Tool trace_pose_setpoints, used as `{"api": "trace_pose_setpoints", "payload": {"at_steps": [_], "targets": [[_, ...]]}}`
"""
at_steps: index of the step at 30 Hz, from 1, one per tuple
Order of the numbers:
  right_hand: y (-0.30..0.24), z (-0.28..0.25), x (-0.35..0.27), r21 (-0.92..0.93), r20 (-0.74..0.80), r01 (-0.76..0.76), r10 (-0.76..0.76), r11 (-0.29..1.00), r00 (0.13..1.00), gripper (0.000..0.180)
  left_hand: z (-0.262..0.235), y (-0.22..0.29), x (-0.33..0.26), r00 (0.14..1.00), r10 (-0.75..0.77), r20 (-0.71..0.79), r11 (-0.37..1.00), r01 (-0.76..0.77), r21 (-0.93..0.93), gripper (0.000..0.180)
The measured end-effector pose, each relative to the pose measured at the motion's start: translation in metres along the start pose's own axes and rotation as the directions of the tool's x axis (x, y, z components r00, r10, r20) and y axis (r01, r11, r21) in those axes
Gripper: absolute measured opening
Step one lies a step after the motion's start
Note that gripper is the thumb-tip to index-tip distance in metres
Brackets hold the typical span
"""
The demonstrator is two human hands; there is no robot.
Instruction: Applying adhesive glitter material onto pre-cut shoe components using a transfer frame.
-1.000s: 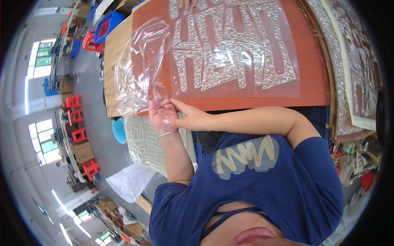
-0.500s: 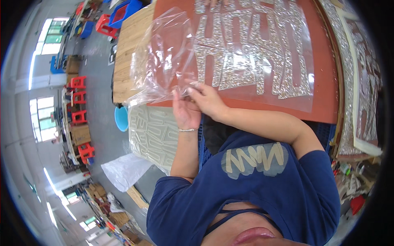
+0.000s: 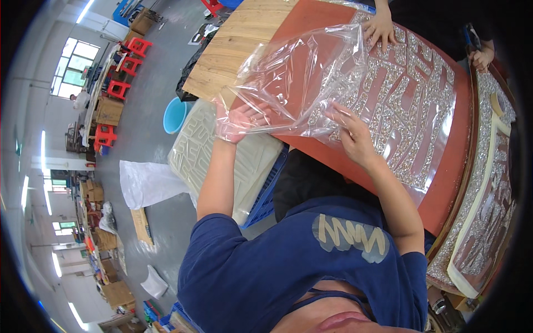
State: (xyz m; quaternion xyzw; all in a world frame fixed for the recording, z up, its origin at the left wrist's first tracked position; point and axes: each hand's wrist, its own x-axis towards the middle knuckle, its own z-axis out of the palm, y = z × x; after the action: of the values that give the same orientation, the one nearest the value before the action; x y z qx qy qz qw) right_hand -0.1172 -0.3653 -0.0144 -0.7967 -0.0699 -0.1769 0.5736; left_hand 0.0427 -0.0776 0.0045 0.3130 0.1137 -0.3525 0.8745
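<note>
A clear plastic film point(image 3: 294, 72), wrinkled and shiny, is draped over the near left part of the red-brown board point(image 3: 438, 213). My left hand point(image 3: 242, 119) is palm up under a layer of this film, its fingers spread. At the film's right side my right hand point(image 3: 357, 136) reaches in with fingers stretched and a little apart; I see no firm grip on the film. To the right, partly under the film, lies a transparent sheet point(image 3: 411, 161) bearing glittering, stone-covered cut-out shapes.
A co-worker's hand point(image 3: 380, 28) presses on the glittering sheet's far edge; their other hand point(image 3: 481, 60) is at the right. Pale stencil-like sheets point(image 3: 194, 144) sit on a blue crate point(image 3: 266, 194). A light-blue bucket point(image 3: 175, 115) and red stools point(image 3: 118, 89) stand left.
My hands, close together at the film's near edge before, have moved apart: left hand leftward under the film, right hand rightward. The view has turned, and more of the co-worker's hands shows.
</note>
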Motion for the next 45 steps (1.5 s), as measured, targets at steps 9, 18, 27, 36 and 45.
{"api": "trace_pose_setpoints", "payload": {"at_steps": [9,18,27,36,45], "targets": [[-0.008,-0.092,-0.007,-0.304,-0.143,0.226,-0.279,0.925,0.95,0.047,0.032,-0.012,0.024,0.801,-0.336,0.496,0.939,0.246,0.239,0.084],[-0.007,-0.176,-0.03,0.265,-0.527,0.103,0.054,0.959,0.848,0.035,0.141,-0.038,0.057,0.957,-0.026,0.29,0.802,-0.154,0.578,0.025],[-0.042,-0.21,-0.063,0.752,-0.4,0.07,0.369,0.655,0.839,0.039,0.242,-0.014,0.107,0.896,0.001,0.444,0.577,-0.363,0.732,0.02],[-0.052,-0.236,-0.093,0.745,-0.322,0.007,0.35,0.667,0.88,0.044,0.269,-0.009,0.116,0.899,0.146,0.414,0.587,-0.415,0.695,0.02],[-0.031,-0.215,-0.127,0.764,-0.232,-0.083,0.392,0.64,0.89,0.046,0.221,0.01,0.124,0.955,0.048,0.291,0.512,-0.274,0.814,0.024]]}}
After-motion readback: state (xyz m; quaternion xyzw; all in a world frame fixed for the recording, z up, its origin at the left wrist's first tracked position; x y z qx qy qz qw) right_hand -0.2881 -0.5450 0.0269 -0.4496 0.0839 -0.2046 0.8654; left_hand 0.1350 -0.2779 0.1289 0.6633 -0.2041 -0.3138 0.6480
